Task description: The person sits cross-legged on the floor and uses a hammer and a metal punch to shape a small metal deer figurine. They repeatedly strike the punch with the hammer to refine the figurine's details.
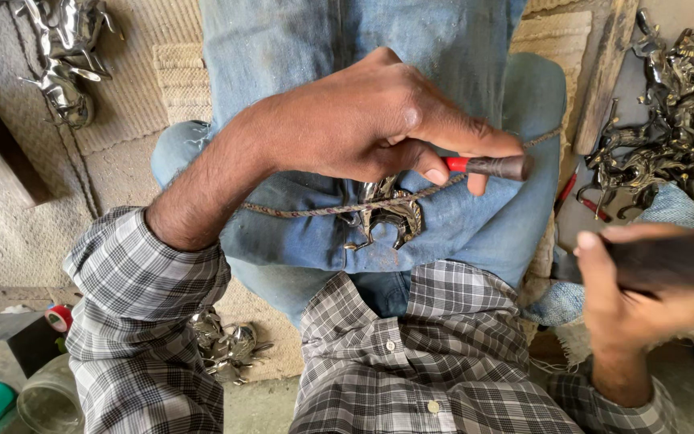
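The left hand point(363, 120) is closed around a red-handled punch point(487, 166), its tip set on a shiny metal horse point(387, 213) roped to the lap just beneath. The right hand point(636, 297) grips a dark mallet handle point(676, 261), raised well off to the side. Keeping the punch steady and the strike square looks key.

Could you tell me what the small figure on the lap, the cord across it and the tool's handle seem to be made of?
Figure: probably cast metal, polished; it gleams silver. Cord: twisted fibre, matt and frayed-looking. Tool in the left hand: a dark grip with red collar, perhaps rubber or plastic.
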